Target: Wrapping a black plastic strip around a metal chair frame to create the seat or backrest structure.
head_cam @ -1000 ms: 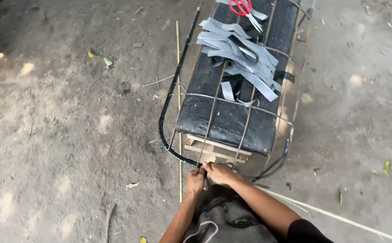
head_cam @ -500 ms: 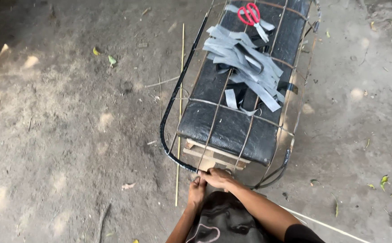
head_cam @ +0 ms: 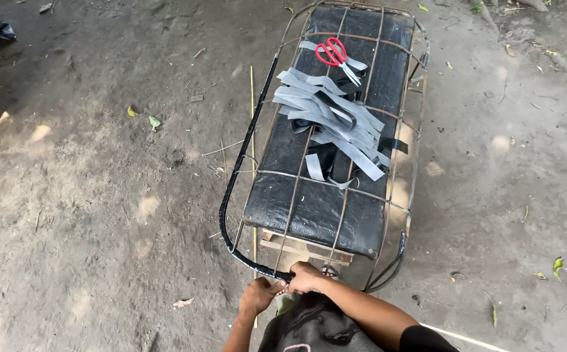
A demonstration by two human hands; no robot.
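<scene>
- both hands at near end of wire frame (head_cam: 335, 140): left hand (head_cam: 259, 296) pinched on the black-wrapped rim (head_cam: 238, 189), right hand (head_cam: 306, 278) closed on rim just beside it
- step, I'd say: winding black strip round rim at near corner
- grey strips (head_cam: 335, 120) + red scissors (head_cam: 331, 52) lie on black cushion (head_cam: 316, 208), far from hands
- next calls for keeping wrap taut along bare rim to the right

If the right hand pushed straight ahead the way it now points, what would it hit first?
The right hand already grips the wire frame's near rail. Past that, it would probably meet the wooden block under the black cushion, though depth is hard to judge.
</scene>
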